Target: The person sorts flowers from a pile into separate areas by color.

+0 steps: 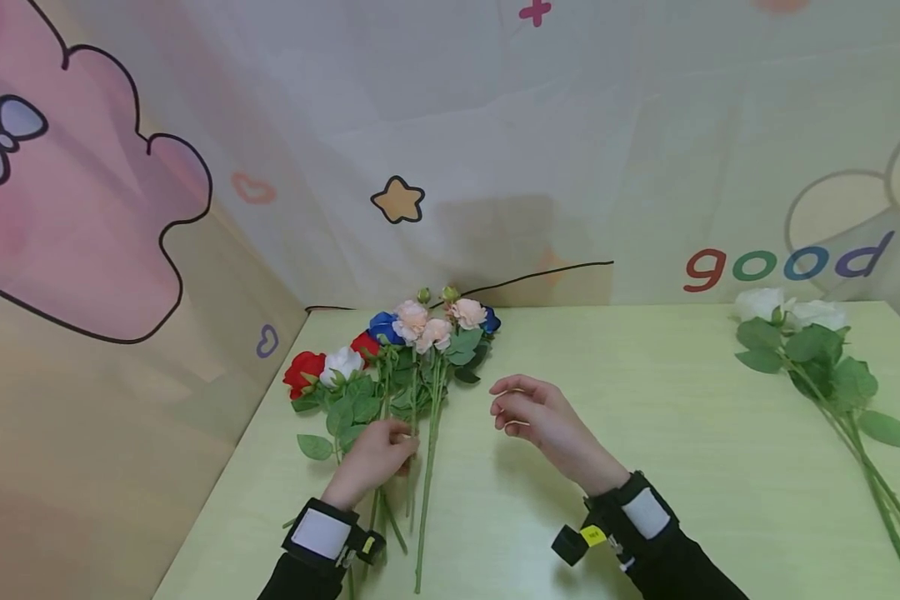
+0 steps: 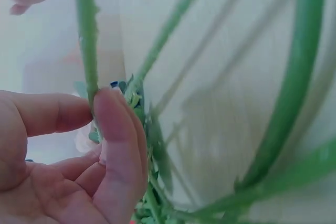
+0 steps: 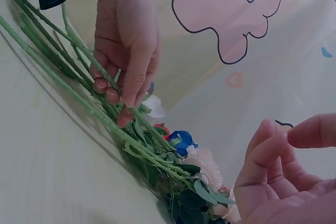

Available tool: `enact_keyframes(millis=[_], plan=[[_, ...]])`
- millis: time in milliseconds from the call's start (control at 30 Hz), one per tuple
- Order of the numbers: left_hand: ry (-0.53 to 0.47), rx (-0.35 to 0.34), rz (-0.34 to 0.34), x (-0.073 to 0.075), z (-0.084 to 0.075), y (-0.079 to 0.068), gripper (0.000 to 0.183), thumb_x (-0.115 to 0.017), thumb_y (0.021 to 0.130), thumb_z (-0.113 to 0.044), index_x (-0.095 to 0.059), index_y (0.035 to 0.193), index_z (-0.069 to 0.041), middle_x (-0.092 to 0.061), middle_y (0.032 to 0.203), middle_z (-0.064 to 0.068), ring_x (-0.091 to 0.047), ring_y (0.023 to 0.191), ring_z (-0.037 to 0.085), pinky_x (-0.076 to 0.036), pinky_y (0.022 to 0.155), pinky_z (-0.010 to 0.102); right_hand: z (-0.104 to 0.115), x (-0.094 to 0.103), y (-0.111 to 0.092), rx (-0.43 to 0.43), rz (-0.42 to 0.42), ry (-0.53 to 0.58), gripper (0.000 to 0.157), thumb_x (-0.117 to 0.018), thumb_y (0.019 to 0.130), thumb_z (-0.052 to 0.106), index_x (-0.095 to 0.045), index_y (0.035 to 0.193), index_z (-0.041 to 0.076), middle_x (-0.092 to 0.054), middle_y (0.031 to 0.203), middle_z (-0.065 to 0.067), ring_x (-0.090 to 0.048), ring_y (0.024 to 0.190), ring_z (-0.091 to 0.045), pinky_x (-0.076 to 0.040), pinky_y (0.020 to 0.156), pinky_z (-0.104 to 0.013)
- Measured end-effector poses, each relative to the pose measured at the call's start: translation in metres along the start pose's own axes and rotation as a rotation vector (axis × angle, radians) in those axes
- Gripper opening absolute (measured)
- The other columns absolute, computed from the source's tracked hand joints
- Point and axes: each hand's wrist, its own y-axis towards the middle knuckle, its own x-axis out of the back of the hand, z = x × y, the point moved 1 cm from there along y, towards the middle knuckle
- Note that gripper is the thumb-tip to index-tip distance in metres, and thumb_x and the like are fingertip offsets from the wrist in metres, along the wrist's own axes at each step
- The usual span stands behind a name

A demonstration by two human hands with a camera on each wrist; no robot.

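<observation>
My left hand (image 1: pixel 378 454) pinches a green flower stem (image 2: pixel 88 30) between thumb and fingertips. That stem runs up among pale pink artificial flowers (image 1: pixel 435 332) at the back of the pile. Beside it on the table lie a red rose (image 1: pixel 304 372), a white rose (image 1: pixel 341 365) and a blue rose (image 1: pixel 385 327), their leafy stems overlapping. Another long stem (image 1: pixel 429 475) lies just right of the left hand. My right hand (image 1: pixel 532 410) hovers over the table to the right of the pile, fingers loosely bent and holding nothing; in the right wrist view its fingers (image 3: pixel 265 145) show at lower right.
White roses (image 1: pixel 787 312) with long stems lie along the right side of the pale table (image 1: pixel 630 375). A printed cloth backdrop (image 1: pixel 495 150) stands behind the table's back edge and along its left side. Several stem ends point toward the near edge.
</observation>
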Motion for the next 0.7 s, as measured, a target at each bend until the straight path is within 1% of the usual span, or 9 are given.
enact_keyframes(millis=[33, 100, 233, 300, 400, 533, 700], plan=[[-0.037, 0.011, 0.014, 0.000, 0.000, 0.000, 0.037, -0.057, 0.100, -0.014, -0.060, 0.128, 0.009, -0.070, 0.092, 0.013, -0.064, 0.069, 0.015, -0.054, 0.063, 0.029, 0.000, 0.000, 0.000, -0.002, -0.001, -0.001, 0.022, -0.051, 0.104, 0.013, -0.054, 0.120, -0.002, -0.064, 0.090, 0.002, -0.059, 0.081, -0.010, -0.051, 0.076, -0.020], [-0.097, 0.030, 0.046, -0.001, 0.001, 0.000, 0.034, -0.057, 0.101, -0.016, -0.063, 0.123, 0.009, -0.070, 0.095, 0.014, -0.065, 0.072, 0.013, -0.057, 0.067, 0.029, -0.001, 0.000, 0.000, -0.007, -0.005, -0.004, 0.022, -0.051, 0.104, 0.013, -0.054, 0.120, -0.002, -0.064, 0.090, 0.001, -0.059, 0.081, -0.011, -0.051, 0.075, -0.020], [-0.171, 0.043, 0.102, -0.001, 0.003, 0.000, 0.030, -0.056, 0.103, -0.017, -0.069, 0.111, 0.008, -0.071, 0.090, 0.009, -0.063, 0.069, 0.008, -0.057, 0.068, 0.025, -0.003, 0.001, 0.000, -0.006, -0.010, -0.015, 0.022, -0.050, 0.104, 0.013, -0.054, 0.120, -0.002, -0.064, 0.089, 0.002, -0.059, 0.081, -0.011, -0.052, 0.076, -0.020], [-0.195, 0.041, 0.108, 0.000, 0.003, -0.001, 0.030, -0.055, 0.103, -0.017, -0.071, 0.107, 0.008, -0.071, 0.087, 0.007, -0.063, 0.068, 0.006, -0.057, 0.068, 0.024, -0.003, 0.001, 0.001, -0.003, -0.012, -0.016, 0.022, -0.050, 0.104, 0.013, -0.054, 0.120, -0.002, -0.064, 0.089, 0.002, -0.059, 0.081, -0.011, -0.052, 0.076, -0.020], [-0.208, 0.042, 0.079, -0.001, 0.002, -0.002, 0.029, -0.057, 0.103, -0.017, -0.071, 0.108, 0.007, -0.072, 0.087, 0.006, -0.063, 0.068, 0.005, -0.057, 0.067, 0.023, -0.003, 0.002, 0.000, -0.005, -0.016, -0.017, 0.021, -0.050, 0.104, 0.012, -0.054, 0.119, -0.002, -0.064, 0.089, 0.002, -0.059, 0.081, -0.010, -0.051, 0.075, -0.020], [-0.203, 0.038, 0.012, -0.004, 0.002, -0.006, 0.027, -0.059, 0.101, -0.016, -0.073, 0.109, 0.006, -0.073, 0.087, 0.007, -0.063, 0.067, 0.006, -0.058, 0.066, 0.024, -0.004, 0.004, -0.001, -0.013, -0.020, -0.016, 0.020, -0.049, 0.104, 0.011, -0.054, 0.119, -0.003, -0.063, 0.090, 0.001, -0.059, 0.080, -0.010, -0.051, 0.075, -0.020], [-0.192, -0.009, -0.056, -0.009, -0.002, -0.011, 0.024, -0.060, 0.100, -0.014, -0.074, 0.104, 0.006, -0.072, 0.080, 0.006, -0.062, 0.066, 0.007, -0.057, 0.063, 0.022, -0.004, 0.006, -0.002, -0.002, -0.024, -0.022, 0.020, -0.050, 0.104, 0.011, -0.055, 0.118, -0.002, -0.064, 0.090, 0.001, -0.060, 0.081, -0.010, -0.052, 0.076, -0.020]])
